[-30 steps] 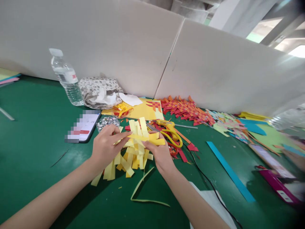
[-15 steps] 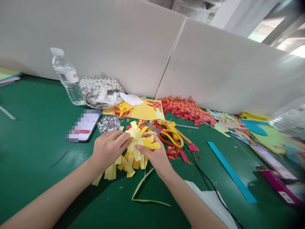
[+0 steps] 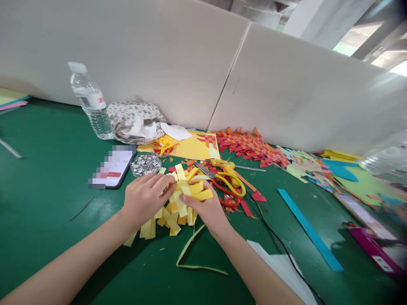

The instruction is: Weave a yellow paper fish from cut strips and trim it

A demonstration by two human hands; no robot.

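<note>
Left hand, right hand pinching yellow strips; scissors beside right, phone near left

"What's the worktop like?"

"Green, a bit shiny — a water bottle stands at the back left, with a smartphone lying face up nearer the front."

"And the middle?"

"A heap of yellow paper strips, a bent pale-green strip in front. Off right — a flat blue paper strip."
</note>
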